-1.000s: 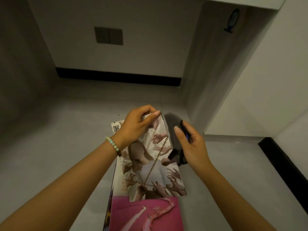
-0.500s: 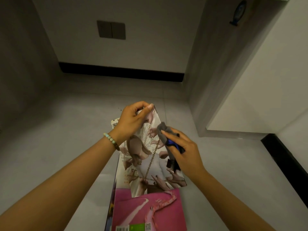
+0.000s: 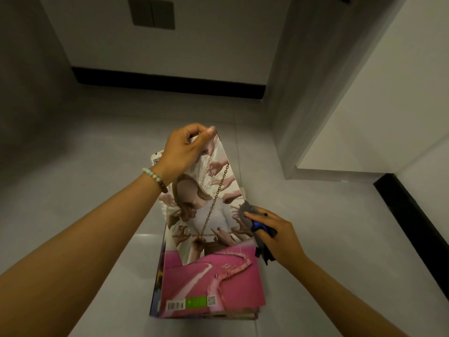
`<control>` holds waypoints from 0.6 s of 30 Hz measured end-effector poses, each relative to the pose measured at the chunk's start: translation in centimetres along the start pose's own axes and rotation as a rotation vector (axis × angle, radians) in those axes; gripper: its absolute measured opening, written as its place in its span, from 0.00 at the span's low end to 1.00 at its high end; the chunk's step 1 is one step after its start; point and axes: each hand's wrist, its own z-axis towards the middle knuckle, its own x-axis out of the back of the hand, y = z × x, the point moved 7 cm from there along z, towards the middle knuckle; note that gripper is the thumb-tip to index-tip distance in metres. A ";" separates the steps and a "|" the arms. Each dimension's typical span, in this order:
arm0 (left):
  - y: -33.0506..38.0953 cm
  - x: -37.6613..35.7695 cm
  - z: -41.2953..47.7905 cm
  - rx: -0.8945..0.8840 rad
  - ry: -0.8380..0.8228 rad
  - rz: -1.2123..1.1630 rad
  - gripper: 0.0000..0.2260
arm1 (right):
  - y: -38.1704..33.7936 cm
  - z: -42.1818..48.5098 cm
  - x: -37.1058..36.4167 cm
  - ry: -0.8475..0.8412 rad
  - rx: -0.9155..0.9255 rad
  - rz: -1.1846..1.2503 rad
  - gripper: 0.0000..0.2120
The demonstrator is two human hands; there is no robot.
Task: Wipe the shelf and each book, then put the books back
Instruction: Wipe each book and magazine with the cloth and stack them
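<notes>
Pinching book (image 3: 213, 276) top with left hand (image 3: 187, 149); gripping grey cloth (image 3: 247, 210) in right hand (image 3: 277, 231) against cover edge. Barcode (image 3: 175, 305), green label (image 3: 196, 302), QR code (image 3: 211, 300): print illegible.

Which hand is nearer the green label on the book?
Right. The right hand, holding a cloth, is at the book's right edge above the green label; the left hand pinches the top edge.

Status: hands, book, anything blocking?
Left hand pinches book top corner. Right hand presses grey cloth on its right edge. Nothing blocking.
</notes>
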 end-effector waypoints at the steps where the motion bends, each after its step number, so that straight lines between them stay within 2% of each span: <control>1: 0.0 0.1 0.0 0.002 0.003 0.010 0.11 | 0.6 -0.4 -0.2 -0.029 -0.032 -0.016 0.25; 4: -0.4 0.2 0.0 0.014 0.015 0.028 0.11 | 2.4 -1.6 -0.4 -0.089 -0.119 -0.060 0.19; 7: -0.6 0.5 0.2 0.028 0.032 0.034 0.11 | 2.9 -2.0 0.3 -0.034 -0.189 -0.005 0.10; 11: -0.7 0.4 0.1 0.024 0.005 0.044 0.15 | -0.3 -0.5 2.5 0.063 -0.126 0.119 0.24; 14: -0.1 -0.3 0.0 0.053 -0.019 -0.012 0.17 | -4.3 2.3 4.0 0.155 -0.128 0.341 0.20; 18: 1.9 -1.3 0.3 0.088 -0.024 -0.073 0.14 | -8.6 5.3 2.8 0.060 -0.157 0.512 0.16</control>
